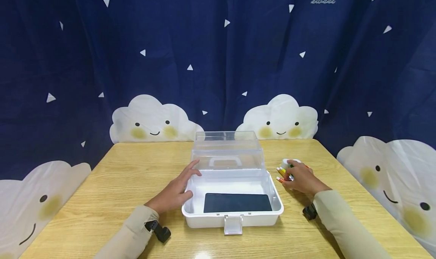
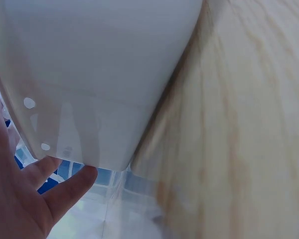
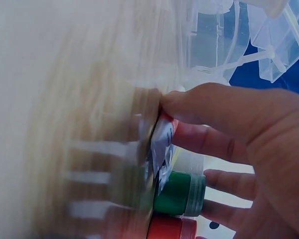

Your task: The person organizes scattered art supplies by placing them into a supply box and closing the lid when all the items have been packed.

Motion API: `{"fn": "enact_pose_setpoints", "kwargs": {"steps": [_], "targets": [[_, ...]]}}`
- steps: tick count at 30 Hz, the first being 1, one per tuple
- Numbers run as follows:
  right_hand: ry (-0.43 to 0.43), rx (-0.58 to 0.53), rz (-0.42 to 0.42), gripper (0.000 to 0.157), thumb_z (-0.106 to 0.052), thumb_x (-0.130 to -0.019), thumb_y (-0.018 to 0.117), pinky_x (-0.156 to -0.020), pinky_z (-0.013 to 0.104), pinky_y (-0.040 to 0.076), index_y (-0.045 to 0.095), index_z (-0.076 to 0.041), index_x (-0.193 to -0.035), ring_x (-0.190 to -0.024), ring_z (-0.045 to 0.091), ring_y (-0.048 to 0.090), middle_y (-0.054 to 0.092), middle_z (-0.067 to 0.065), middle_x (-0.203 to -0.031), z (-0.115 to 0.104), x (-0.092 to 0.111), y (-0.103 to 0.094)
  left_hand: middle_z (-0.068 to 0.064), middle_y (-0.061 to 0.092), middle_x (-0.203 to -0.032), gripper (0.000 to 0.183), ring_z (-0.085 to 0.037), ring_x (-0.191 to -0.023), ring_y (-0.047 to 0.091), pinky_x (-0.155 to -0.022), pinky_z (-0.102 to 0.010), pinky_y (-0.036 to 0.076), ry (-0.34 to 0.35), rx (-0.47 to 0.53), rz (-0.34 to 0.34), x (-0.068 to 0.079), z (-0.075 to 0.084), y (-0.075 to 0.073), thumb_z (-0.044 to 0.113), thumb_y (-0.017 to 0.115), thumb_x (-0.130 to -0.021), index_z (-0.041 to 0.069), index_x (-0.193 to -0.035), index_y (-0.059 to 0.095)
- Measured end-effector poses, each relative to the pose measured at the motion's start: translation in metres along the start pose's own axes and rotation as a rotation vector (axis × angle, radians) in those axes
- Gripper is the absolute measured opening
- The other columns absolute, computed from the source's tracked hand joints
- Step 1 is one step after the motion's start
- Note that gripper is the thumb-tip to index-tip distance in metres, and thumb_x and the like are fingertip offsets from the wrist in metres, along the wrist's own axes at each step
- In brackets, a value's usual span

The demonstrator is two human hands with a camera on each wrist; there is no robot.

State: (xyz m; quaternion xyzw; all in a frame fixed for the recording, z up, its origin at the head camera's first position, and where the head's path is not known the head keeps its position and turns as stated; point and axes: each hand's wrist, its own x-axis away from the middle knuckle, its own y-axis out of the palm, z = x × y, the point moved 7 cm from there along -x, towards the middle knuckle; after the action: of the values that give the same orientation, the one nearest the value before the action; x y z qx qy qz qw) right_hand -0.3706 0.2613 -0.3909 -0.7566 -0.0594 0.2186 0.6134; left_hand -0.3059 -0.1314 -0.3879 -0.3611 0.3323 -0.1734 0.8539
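A white plastic box (image 1: 235, 219) stands on the table, its clear lid (image 1: 235, 145) swung up behind it. Inside lies a flat dark rectangular slab (image 1: 237, 203). My left hand (image 1: 175, 192) rests at the box's left rim, fingers spread; in the left wrist view its fingertips (image 2: 89, 172) lie along the edge of the white wall. To the right of the box, my right hand (image 1: 303, 178) pinches a small red and silvery tube (image 3: 163, 142) between thumb and index finger, low over the table. Its other fingers lie near a green jar (image 3: 174, 194) and a red jar (image 3: 172, 226).
Slim yellow and orange pieces with white tips (image 1: 280, 171) lie between the box and my right hand. Behind that hand a white round lid (image 1: 285, 162) shows. The front latch (image 1: 233, 225) hangs down. A dark blue curtain (image 1: 218, 62) with clouds stands beyond the wooden table (image 1: 146, 164).
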Motion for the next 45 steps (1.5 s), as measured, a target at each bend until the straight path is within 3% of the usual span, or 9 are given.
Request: {"fn": "enact_pose_setpoints", "kwargs": {"steps": [6, 14, 21, 26, 32, 38, 42, 45], "targets": [[-0.006, 0.012, 0.008, 0.019, -0.023, -0.073, 0.080, -0.080, 0.066, 0.041, 0.062, -0.023, -0.066, -0.110, 0.050, 0.051, 0.050, 0.031, -0.131, 0.000, -0.001, 0.002, -0.002, 0.017, -0.160, 0.054, -0.027, -0.140, 0.030, -0.097, -0.051, 0.042, 0.002, 0.013, 0.000, 0.001, 0.000, 0.000, 0.000, 0.053, -0.075, 0.013, -0.127, 0.046], [-0.002, -0.003, -0.063, 0.018, -0.020, -0.073, 0.080, -0.084, 0.062, 0.044, 0.063, -0.020, -0.065, -0.110, 0.053, 0.050, 0.049, 0.034, -0.129, -0.004, -0.005, 0.002, -0.003, 0.017, -0.160, 0.056, -0.027, -0.125, 0.044, -0.079, -0.037, 0.045, 0.022, -0.013, 0.010, 0.001, -0.001, -0.001, 0.000, 0.053, -0.076, 0.019, -0.128, 0.045], [0.052, 0.008, -0.176, 0.016, -0.021, -0.071, 0.080, -0.074, 0.049, 0.046, 0.065, -0.020, -0.065, -0.097, 0.043, 0.049, 0.052, 0.024, -0.115, -0.007, -0.011, 0.004, -0.005, 0.016, -0.160, 0.055, -0.031, -0.138, 0.034, -0.093, -0.048, 0.043, 0.038, 0.011, 0.000, 0.001, -0.001, 0.000, 0.000, 0.053, -0.075, 0.012, -0.128, 0.045], [0.064, 0.010, -0.210, 0.014, -0.021, -0.071, 0.079, -0.071, 0.047, 0.044, 0.066, -0.019, -0.066, -0.092, 0.039, 0.047, 0.051, 0.019, -0.109, -0.009, -0.014, 0.003, 0.000, 0.015, -0.161, 0.055, -0.027, -0.139, 0.031, -0.096, -0.048, 0.042, 0.015, 0.013, -0.004, 0.001, -0.002, -0.001, 0.000, 0.054, -0.076, 0.017, -0.128, 0.045], [0.060, 0.024, -0.185, 0.017, -0.025, -0.073, 0.079, -0.070, 0.053, 0.047, 0.065, -0.020, -0.064, -0.097, 0.046, 0.048, 0.051, 0.027, -0.116, -0.009, -0.012, 0.002, 0.002, 0.014, -0.161, 0.054, -0.025, -0.133, 0.038, -0.084, -0.039, 0.046, -0.006, 0.018, -0.014, 0.001, -0.002, 0.000, 0.000, 0.054, -0.076, 0.016, -0.128, 0.045], [0.058, 0.013, -0.137, 0.018, -0.026, -0.073, 0.078, -0.067, 0.059, 0.047, 0.064, -0.019, -0.064, -0.102, 0.053, 0.048, 0.049, 0.033, -0.121, -0.006, -0.012, 0.002, 0.004, 0.013, -0.161, 0.054, -0.022, -0.136, 0.034, -0.086, -0.038, 0.044, -0.014, 0.018, -0.013, 0.000, -0.002, 0.000, 0.001, 0.053, -0.077, 0.015, -0.128, 0.045], [0.080, 0.007, -0.138, 0.017, -0.026, -0.075, 0.077, -0.068, 0.063, 0.047, 0.065, -0.018, -0.067, -0.104, 0.055, 0.049, 0.048, 0.034, -0.125, -0.004, -0.012, 0.001, 0.002, 0.015, -0.160, 0.055, -0.024, -0.117, 0.048, -0.073, -0.032, 0.045, 0.008, 0.005, -0.003, 0.000, -0.002, 0.000, 0.000, 0.052, -0.075, 0.015, -0.127, 0.045], [0.071, -0.003, -0.120, 0.018, -0.027, -0.077, 0.077, -0.068, 0.063, 0.047, 0.065, -0.018, -0.067, -0.106, 0.054, 0.049, 0.049, 0.034, -0.125, -0.004, -0.011, 0.000, 0.000, 0.015, -0.160, 0.054, -0.026, -0.107, 0.049, -0.063, -0.029, 0.043, 0.015, 0.009, -0.003, 0.000, -0.001, 0.001, 0.000, 0.052, -0.075, 0.012, -0.127, 0.046]]}}
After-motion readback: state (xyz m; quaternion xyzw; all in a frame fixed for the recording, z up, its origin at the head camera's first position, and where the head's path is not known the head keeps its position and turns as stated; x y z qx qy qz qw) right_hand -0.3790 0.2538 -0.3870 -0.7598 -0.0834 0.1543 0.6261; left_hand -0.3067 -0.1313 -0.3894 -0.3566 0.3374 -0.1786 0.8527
